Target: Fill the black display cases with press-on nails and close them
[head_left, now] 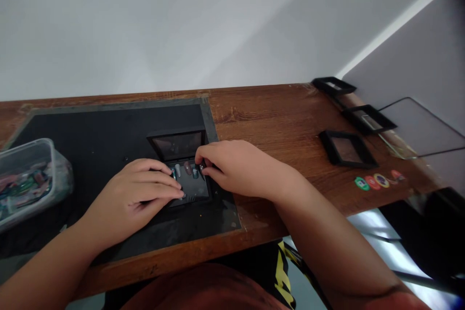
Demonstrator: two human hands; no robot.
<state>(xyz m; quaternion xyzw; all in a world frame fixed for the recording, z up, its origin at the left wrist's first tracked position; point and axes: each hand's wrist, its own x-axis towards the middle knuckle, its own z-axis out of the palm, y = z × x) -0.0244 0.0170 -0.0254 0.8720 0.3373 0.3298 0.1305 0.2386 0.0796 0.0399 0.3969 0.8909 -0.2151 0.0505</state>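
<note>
An open black case [196, 189] lies on the black mat, its windowed lid [178, 144] tilted up at the back. Small nail-shaped pieces [188, 168] in grey, mauve and teal sit in a row inside it. My left hand [140, 191] rests over the case's left side, fingers stretched out and close together, with a tiny shiny piece near the fingertips. At the right end of the row, my right hand [232, 167] pinches a small dark piece [202, 168], partly hidden by the fingers.
A clear plastic tub [53, 179] full of small coloured pieces stands at the left. Black frames [348, 149] lie at the right of the wooden table [261, 116], with round stickers [381, 180] near its front edge. A pale wall rises behind.
</note>
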